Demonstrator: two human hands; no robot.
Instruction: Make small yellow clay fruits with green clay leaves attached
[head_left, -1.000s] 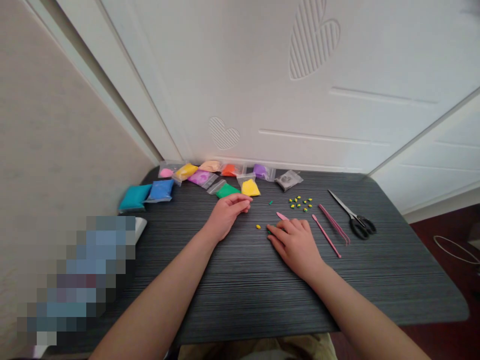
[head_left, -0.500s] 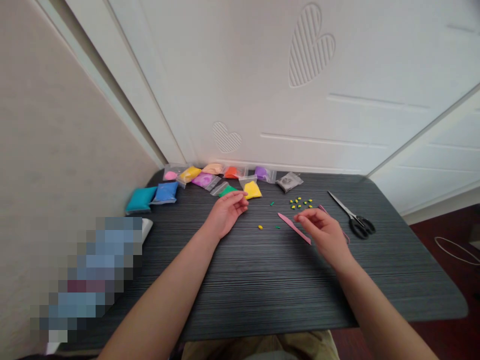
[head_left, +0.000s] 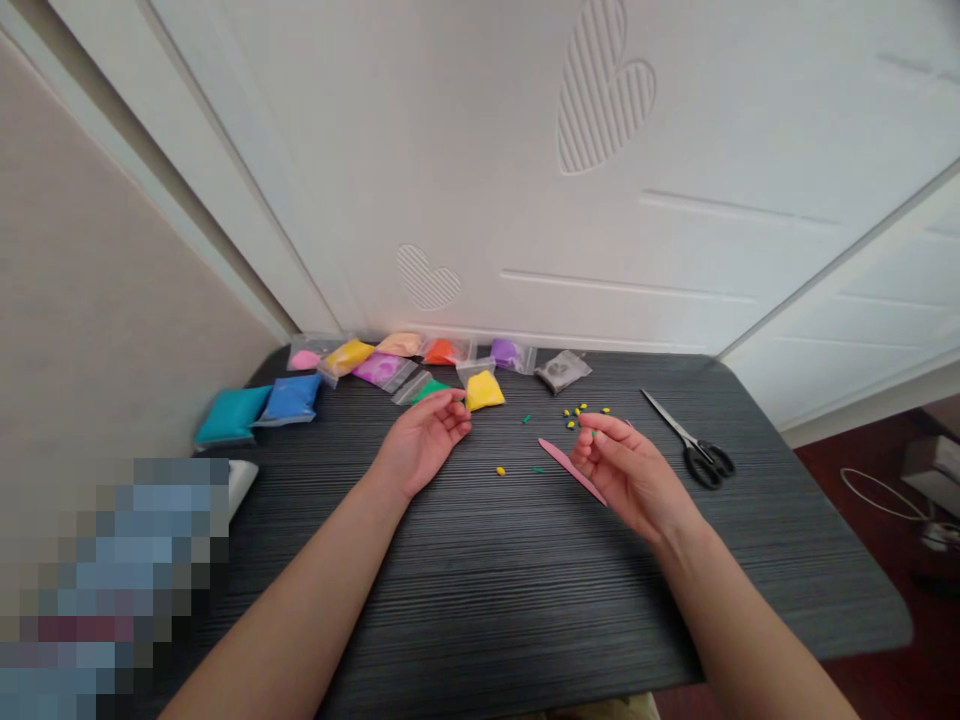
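Observation:
My right hand [head_left: 634, 475] is raised over the table with thumb and fingers pinched on a tiny green clay piece [head_left: 595, 435]. Below it lies a pink clay knife [head_left: 559, 457], partly covered by the hand. My left hand [head_left: 426, 440] is held palm up in front of the green clay bag [head_left: 430, 387] and yellow clay bag [head_left: 484, 389]; its fingers curl toward the thumb, and whatever is between them is too small to make out. Between the hands rest a small yellow clay piece [head_left: 501, 471] and two green slivers, one nearer [head_left: 538, 470] and one farther [head_left: 526, 419]. Several yellow-and-green pieces [head_left: 571, 425] sit beyond my right hand.
Scissors [head_left: 701, 455] with black handles lie at the right. Bags of coloured clay line the back, among them a purple one [head_left: 506, 353] and a grey one [head_left: 562, 371]. Teal [head_left: 234, 415] and blue [head_left: 289, 399] bags lie at the left, near a blurred-out object [head_left: 150, 560].
The view has shifted, so the table things sit farther left. My right hand has turned, showing a green piece in its pinch. My left hand stays near the clay bags, fingers still curled.

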